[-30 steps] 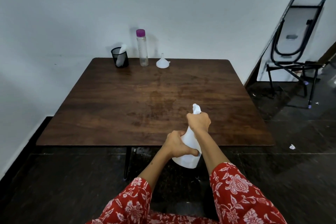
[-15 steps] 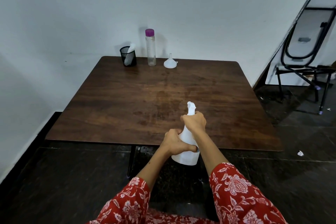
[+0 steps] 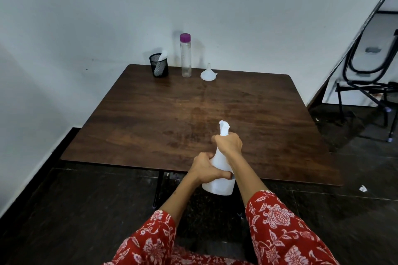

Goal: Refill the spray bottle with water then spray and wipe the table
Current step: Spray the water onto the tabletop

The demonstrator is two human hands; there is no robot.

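A dark wooden table [image 3: 150, 114] is set against white walls; the spray bottle [image 3: 219, 180] is gripped at six o'clock by the left hand [image 3: 204, 168] and right hand [image 3: 229, 143].

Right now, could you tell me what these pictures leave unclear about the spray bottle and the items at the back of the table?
Head view only:
- Spray bottle: neck joint hidden under the right hand; left hand covers part of the body; the opaque body hides the water level.
- Clear bottle: too small to judge how full.
- Mesh cup: white contents unidentifiable.
- Folded chair: cut off by the right edge.
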